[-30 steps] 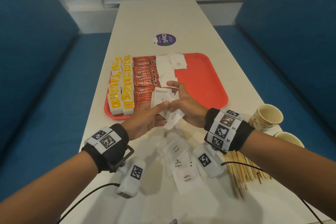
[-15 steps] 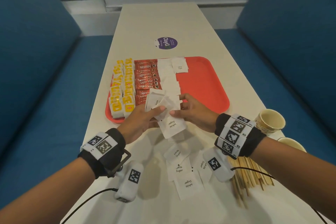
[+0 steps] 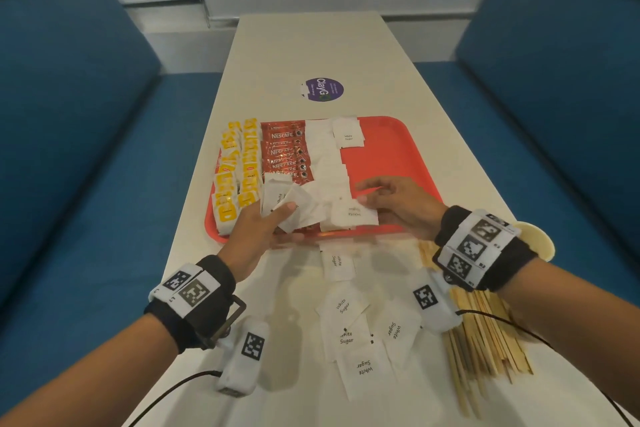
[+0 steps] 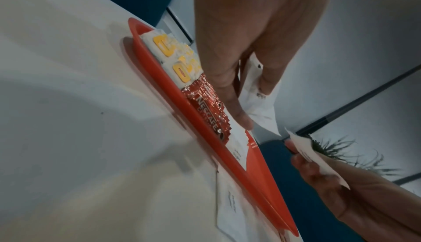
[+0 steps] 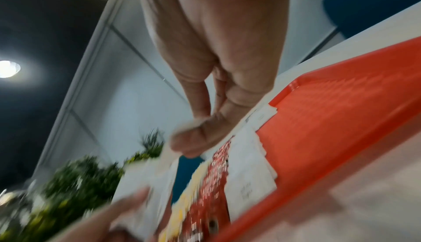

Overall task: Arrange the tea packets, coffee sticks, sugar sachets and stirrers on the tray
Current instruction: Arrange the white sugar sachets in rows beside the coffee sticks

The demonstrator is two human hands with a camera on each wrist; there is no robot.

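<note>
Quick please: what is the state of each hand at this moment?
Left hand: closed on a small bunch of sugar sachets, over the tray.
Right hand: pinching one sugar sachet.

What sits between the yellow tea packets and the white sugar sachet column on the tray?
In the head view, a column of red Nescafe coffee sticks lies between the yellow tea packets and the white sugar sachets on the red tray.

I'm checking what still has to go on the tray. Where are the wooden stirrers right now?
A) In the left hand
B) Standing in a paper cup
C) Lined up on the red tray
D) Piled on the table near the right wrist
D: the wooden stirrers lie in a pile on the table, off the red tray, just under the right wrist.
</note>
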